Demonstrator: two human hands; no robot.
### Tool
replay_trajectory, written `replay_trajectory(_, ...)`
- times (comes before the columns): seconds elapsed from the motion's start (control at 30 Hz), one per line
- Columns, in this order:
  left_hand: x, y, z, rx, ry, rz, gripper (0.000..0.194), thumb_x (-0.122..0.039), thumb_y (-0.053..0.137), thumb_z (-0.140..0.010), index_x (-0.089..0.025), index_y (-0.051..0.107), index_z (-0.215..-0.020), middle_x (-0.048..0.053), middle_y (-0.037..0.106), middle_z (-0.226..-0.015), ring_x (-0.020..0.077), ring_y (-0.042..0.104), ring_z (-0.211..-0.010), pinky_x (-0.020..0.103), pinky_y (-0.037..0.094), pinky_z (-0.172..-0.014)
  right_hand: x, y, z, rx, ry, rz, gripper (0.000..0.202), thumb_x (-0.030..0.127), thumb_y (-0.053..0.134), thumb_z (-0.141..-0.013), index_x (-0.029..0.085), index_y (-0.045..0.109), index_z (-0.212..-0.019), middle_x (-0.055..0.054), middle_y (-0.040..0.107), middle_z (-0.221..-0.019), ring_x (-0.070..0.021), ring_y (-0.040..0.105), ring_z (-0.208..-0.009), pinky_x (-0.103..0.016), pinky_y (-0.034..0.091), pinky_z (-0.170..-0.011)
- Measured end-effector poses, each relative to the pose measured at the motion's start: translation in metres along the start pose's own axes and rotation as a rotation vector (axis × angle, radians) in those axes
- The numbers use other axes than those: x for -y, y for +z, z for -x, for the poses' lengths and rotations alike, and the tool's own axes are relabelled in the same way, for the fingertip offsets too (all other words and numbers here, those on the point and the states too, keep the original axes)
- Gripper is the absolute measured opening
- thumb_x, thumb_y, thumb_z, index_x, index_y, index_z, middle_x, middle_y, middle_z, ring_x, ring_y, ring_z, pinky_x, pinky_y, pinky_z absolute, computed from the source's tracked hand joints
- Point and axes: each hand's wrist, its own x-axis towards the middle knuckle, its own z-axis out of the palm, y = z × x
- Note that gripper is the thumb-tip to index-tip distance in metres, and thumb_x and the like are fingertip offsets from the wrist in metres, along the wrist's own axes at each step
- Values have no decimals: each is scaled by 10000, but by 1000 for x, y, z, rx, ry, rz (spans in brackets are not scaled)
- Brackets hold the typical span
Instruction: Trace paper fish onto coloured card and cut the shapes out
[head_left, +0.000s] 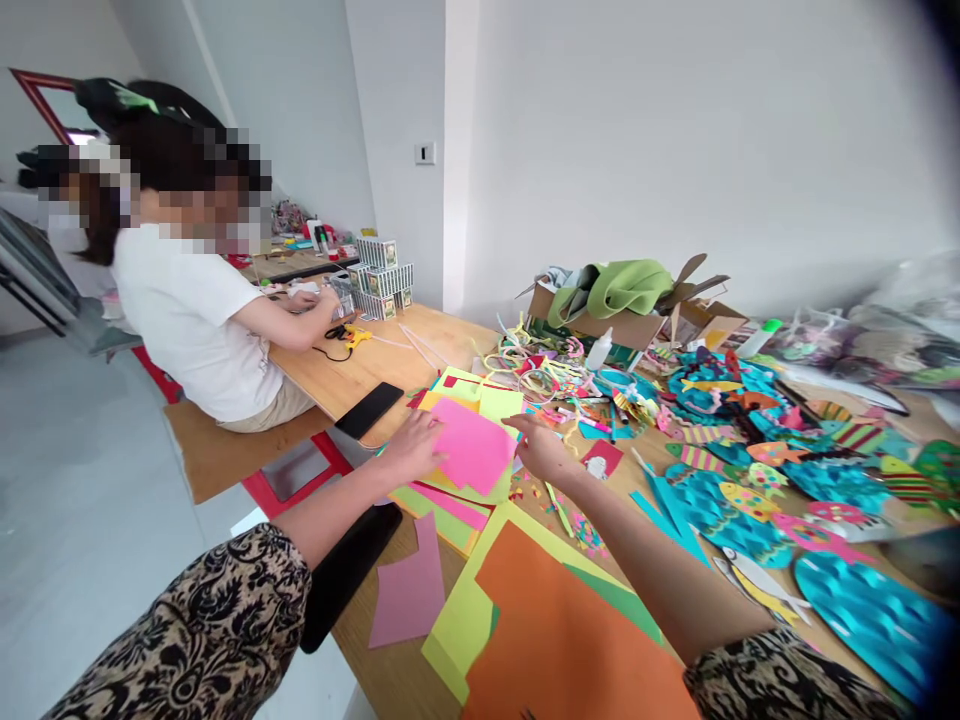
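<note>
A bright pink sheet of paper (474,447) lies over a pile of yellow and green sheets (501,402). My left hand (412,447) is at its left edge, fingers bent onto the paper. At the right edge of the same sheet is my right hand (541,447), its index finger stretched toward the upper corner. Nearer to me, a large orange sheet (574,630) covers yellow-green and green paper. A cut mauve piece (411,590) rests to its left.
Left of the pile lies a black phone (370,407). A person in a white shirt (191,315) sits at the far left, beside a yellow glue gun (358,337). Paper fish and blue painted plates (862,610) crowd the right, before a cardboard box (592,325).
</note>
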Motion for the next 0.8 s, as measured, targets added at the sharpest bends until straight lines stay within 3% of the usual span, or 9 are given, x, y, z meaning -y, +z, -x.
replay_trajectory(0.07, -15, 7, 6, 82, 84, -30, 532, -325, 723, -717, -188, 582, -1211, 132, 523, -1281, 332, 377, -1267, 429, 227, -1112, 1, -2, 4, -8, 156, -60, 451, -4, 508, -758, 167, 650, -1151, -129, 659, -1168, -241, 623, -1092, -393, 470, -973)
replay_trajectory(0.13, -24, 14, 10, 138, 132, -57, 604, -422, 740, -704, -180, 571, -1231, 147, 530, -1265, 347, 395, -1245, 430, 249, -1091, 2, 0, 11, 30, 318, -139, 283, 78, 546, -812, 158, 643, -1065, -90, 714, -889, -209, 704, -790, -361, 563, -752)
replay_trajectory(0.23, -28, 20, 13, 193, 144, -92, 712, -504, 745, -684, -163, 538, -1274, 171, 552, -1214, 372, 442, -1184, 444, 289, -1039, 7, 9, 22, 112, 504, -280, 151, 191, 590, -868, 157, 611, -1014, -9, 659, -648, -144, 627, -480, -285, 535, -492)
replay_trajectory(0.37, -26, 23, 15, 231, 137, -109, 835, -608, 740, -642, -184, 493, -1318, 166, 554, -1222, 377, 455, -1180, 427, 296, -1018, 18, 21, 30, 130, 625, -469, 241, 323, 560, -940, 148, 588, -1104, -21, 663, -862, -111, 632, -639, -263, 547, -579)
replay_trajectory(0.53, -27, 25, 18, 220, 130, -81, 915, -654, 748, -592, -186, 480, -1331, 174, 537, -1268, 390, 448, -1205, 442, 288, -1035, 33, 26, 26, 128, 653, -683, 314, 339, 571, -933, 153, 573, -1187, -77, 616, -1148, -188, 633, -944, -381, 550, -796)
replay_trajectory(0.63, -27, 26, 19, 169, 93, -53, 725, -485, 749, -682, -177, 514, -1295, 169, 560, -1244, 369, 478, -1194, 431, 311, -1032, 42, 22, 19, 128, 629, -768, 319, 332, 578, -929, 154, 571, -1195, -81, 608, -1171, -197, 627, -972, -395, 544, -817)
replay_trajectory(0.8, -17, 24, 12, 53, -47, -10, 298, -245, 489, -912, -168, 610, -1173, 152, 637, -1132, 289, 574, -1107, 394, 401, -974, 50, 10, 5, 122, 595, -841, 298, 319, 580, -930, 151, 579, -1175, -73, 620, -1136, -182, 635, -932, -371, 554, -784)
